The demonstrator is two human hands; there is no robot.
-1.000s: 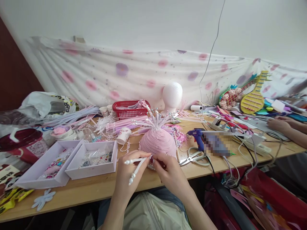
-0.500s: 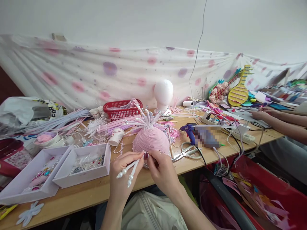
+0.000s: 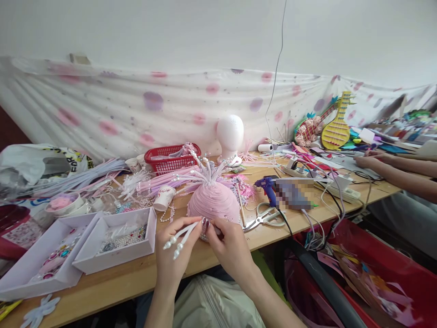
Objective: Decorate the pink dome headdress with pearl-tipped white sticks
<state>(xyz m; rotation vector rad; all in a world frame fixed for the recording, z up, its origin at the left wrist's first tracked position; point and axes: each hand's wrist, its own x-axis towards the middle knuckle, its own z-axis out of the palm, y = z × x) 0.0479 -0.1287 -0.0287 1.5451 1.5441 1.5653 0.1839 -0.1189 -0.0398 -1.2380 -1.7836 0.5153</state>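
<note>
My left hand is closed in a pinch on white pipe cleaners tipped with pearl beads; the beaded ends point down and left. Fingertips of my right hand meet those of the left at the inner end of the stems. The right fingers are closed, and what lies between them is mostly hidden. Just behind both hands stands a dome-shaped pink piece wound in fuzzy strands, with a tuft of pale bead-tipped stems on top. My hands hide part of its lower front.
White boxes of beads and gems stand at left. A paper cup, red basket and white foam head sit behind. Right are scissors, a blue glue gun, cables and a power strip. Another person's hands work far right.
The beaded ends of the pipe cleaners have swung slightly up and left. My fingertips have shifted a little against each other. The whole view has moved slightly.
</note>
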